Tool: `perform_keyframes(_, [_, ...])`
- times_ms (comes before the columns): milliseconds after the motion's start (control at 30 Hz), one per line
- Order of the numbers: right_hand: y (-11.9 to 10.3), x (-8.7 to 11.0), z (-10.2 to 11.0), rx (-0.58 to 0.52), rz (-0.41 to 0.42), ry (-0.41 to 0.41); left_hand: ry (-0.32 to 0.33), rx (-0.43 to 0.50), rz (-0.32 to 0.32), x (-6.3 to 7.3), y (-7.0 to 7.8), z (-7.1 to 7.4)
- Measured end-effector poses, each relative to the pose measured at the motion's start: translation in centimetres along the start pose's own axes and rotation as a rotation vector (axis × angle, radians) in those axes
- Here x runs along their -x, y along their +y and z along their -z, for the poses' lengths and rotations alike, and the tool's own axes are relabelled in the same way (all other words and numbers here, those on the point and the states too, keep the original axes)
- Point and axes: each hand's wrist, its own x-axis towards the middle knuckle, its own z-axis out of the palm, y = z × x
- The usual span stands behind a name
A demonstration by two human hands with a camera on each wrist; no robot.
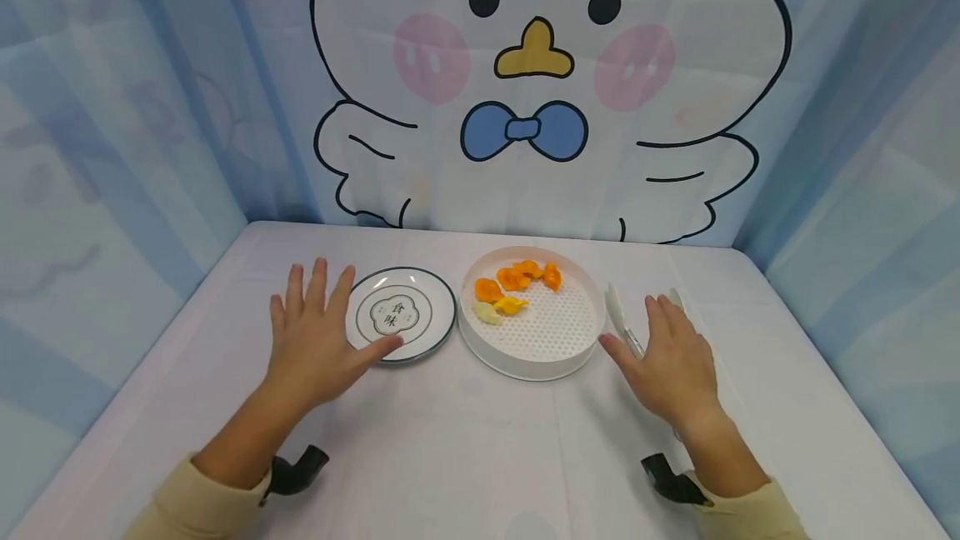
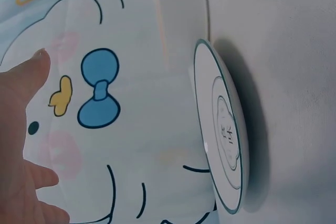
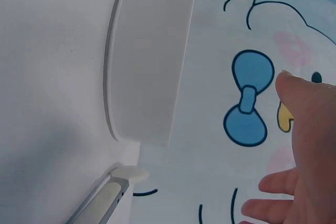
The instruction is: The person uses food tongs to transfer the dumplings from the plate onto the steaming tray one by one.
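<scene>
My left hand is held over the table with its fingers spread. It overlaps the left side of a white plate with a dark rim and printed characters; the left wrist view shows the plate edge-on, apart from the hand. My right hand hovers at the right, fingers extended and nothing in them. Beneath it lie white-tipped tongs, partly hidden by the hand; their tip and grey-edged arm show in the right wrist view. Between the hands stands a round white tray with a perforated base.
Several small orange pieces and a pale yellow piece lie in the tray's back left part. The white-covered table ends at a cartoon-printed curtain behind. Blue curtains close off both sides.
</scene>
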Motion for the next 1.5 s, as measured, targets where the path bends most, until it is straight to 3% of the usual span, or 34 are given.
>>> perform_keyframes(367, [-0.8, 0.6, -0.4, 0.082, 0.046, -0.086, -0.003, -0.181, -0.047, 0.2, 0.5, -1.0])
perform_keyframes(733, [-1.5, 1.0, -0.1, 0.101, 0.078, -0.150, -0.121, -0.141, -0.033, 0.5, 0.8, -1.5])
perform_keyframes(1167, [-2.0, 1.3, -0.9, 0.114, 0.084, -0.177, -0.173, -0.127, -0.054, 0.8, 0.7, -1.9])
perform_keyframes(1500, [-2.4, 1.4, -1.5, 0.145, 0.094, -0.205, -0.226, -0.167, -0.054, 0.7, 0.7, -2.4])
